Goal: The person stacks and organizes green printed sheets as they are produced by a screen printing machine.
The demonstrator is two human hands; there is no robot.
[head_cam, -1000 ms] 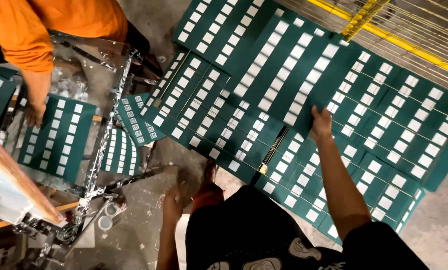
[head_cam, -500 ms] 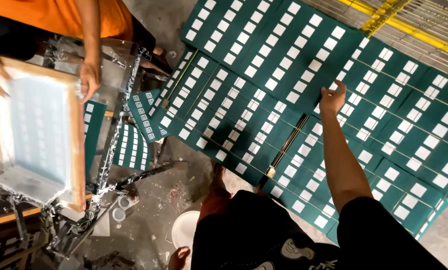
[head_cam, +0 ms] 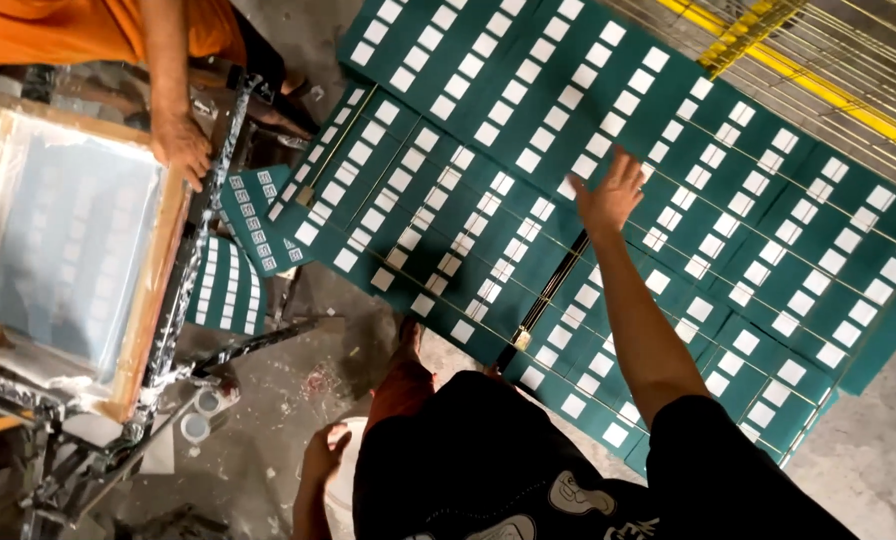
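The co-worker in orange [head_cam: 88, 30] is cut off by the top edge. The printing screen [head_cam: 68, 230] mesh pattern is blurred. The green printed sheets [head_cam: 528, 130] run past the frame edges.

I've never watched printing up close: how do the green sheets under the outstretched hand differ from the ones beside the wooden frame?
The green sheets on the rack lie flat in wide overlapping rows; the small sheets by the frame sit tilted in a loose pile. The right hand reaches over the rack sheets; the pile is untouched. Both are dark green with white rectangles.
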